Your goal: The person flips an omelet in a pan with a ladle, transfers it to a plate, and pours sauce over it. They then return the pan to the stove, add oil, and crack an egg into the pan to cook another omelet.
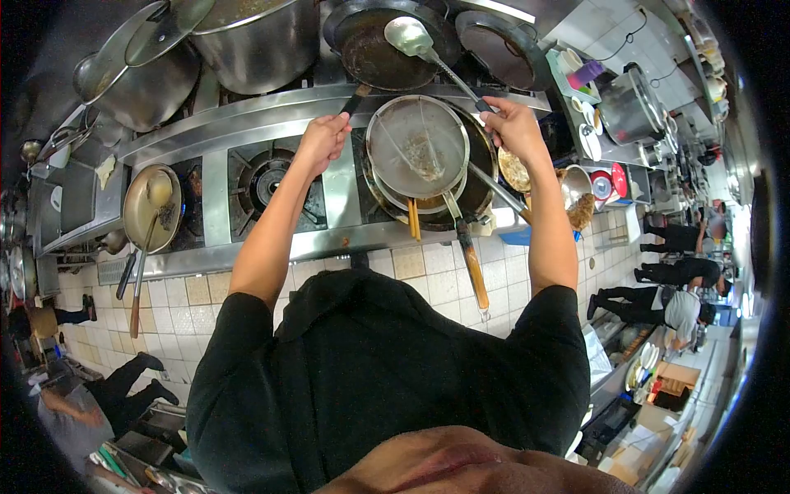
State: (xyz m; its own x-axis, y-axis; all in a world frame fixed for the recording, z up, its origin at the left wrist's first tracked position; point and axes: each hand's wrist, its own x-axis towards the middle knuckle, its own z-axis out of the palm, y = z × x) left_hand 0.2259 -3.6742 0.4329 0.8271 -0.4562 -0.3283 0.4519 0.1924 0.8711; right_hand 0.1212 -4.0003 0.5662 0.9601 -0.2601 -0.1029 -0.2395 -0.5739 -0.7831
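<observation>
My left hand (323,142) is closed round the dark handle (356,100) of a blackened frying pan (370,59) at the back of the stove. In my right hand (515,130) is the long handle of a metal serving spoon (409,36); the spoon's bowl is over that pan. Between my forearms, a round mesh strainer (403,123) lies across a dark wok (480,132), with small bits in its mesh. Its wooden handle (473,267) points toward me. Wooden chopsticks (414,221) stick out below the strainer's rim.
Large steel pots (255,49) stand at the back left. A burner (271,183) and a pan with a ladle (152,226) are on my left. A second dark pan (498,49) sits at the back right, near a container-filled counter (588,111). Several people are farther off on both sides.
</observation>
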